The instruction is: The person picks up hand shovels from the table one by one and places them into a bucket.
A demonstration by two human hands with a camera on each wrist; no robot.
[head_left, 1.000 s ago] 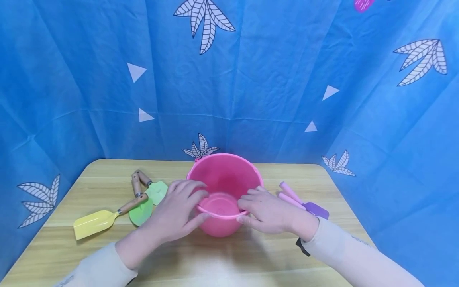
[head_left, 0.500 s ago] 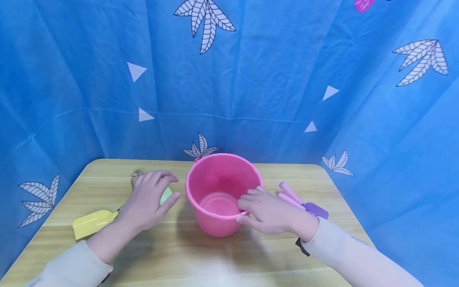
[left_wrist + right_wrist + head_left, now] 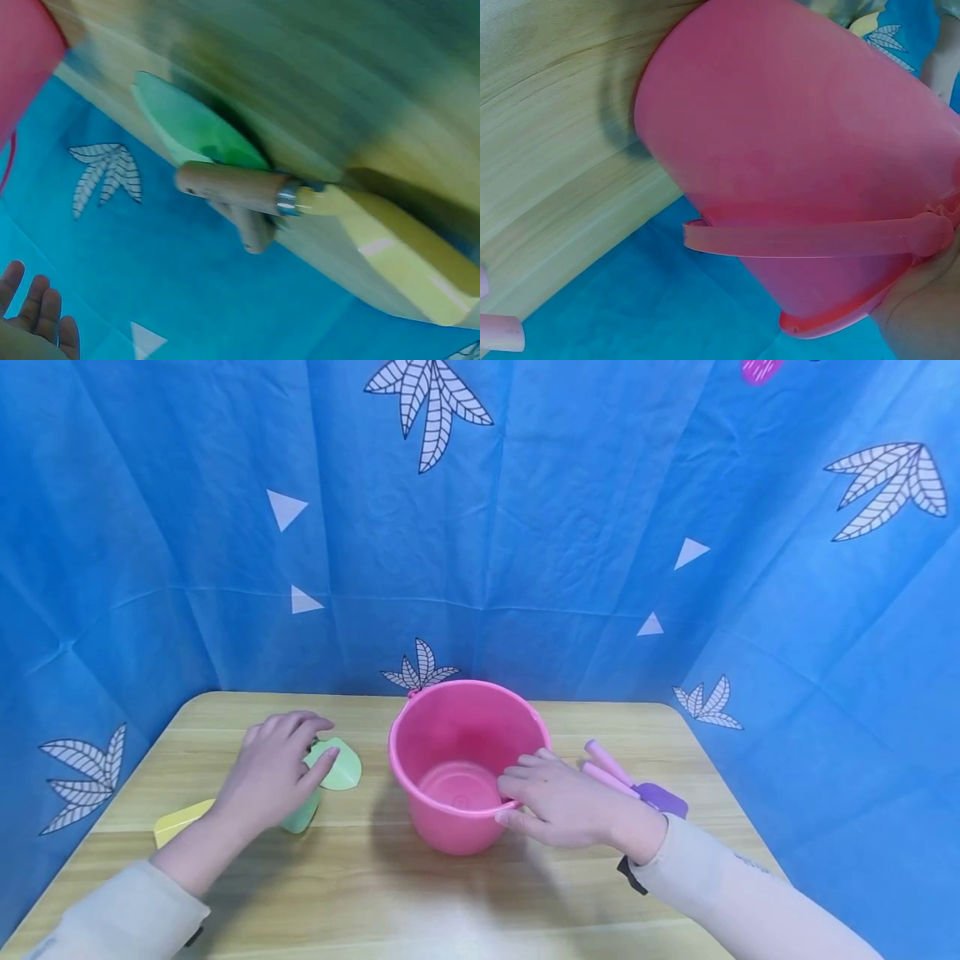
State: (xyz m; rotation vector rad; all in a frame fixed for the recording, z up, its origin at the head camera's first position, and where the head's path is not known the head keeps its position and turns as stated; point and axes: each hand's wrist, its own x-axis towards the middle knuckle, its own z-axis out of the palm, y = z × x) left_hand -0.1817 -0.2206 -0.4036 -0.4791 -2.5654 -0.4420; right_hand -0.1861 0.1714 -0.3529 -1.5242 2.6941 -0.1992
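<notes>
A pink bucket [image 3: 468, 743] stands upright on the table, its inside showing nothing in it. My right hand [image 3: 555, 799] grips the near right of its rim, thumb outside and fingers over the inside. In the right wrist view the bucket's handle [image 3: 810, 238] hangs down along its side. My left hand [image 3: 273, 768] hovers above the small shovels at the left, fingers spread and loosely bent, holding nothing. Under it lie a yellow shovel [image 3: 405, 247] with a wooden grip [image 3: 232, 185] and green shovel blades [image 3: 199, 124]. The hand hides their wooden grips in the head view.
Right of the bucket lie a purple shovel [image 3: 662, 798] and pink handles [image 3: 609, 762], partly behind my right hand. The wooden table [image 3: 465, 910] ends at the back against a blue patterned curtain [image 3: 570, 527].
My left hand has let go of the bucket's rim and moved left over the shovels. The right hand and the bucket have stayed in place.
</notes>
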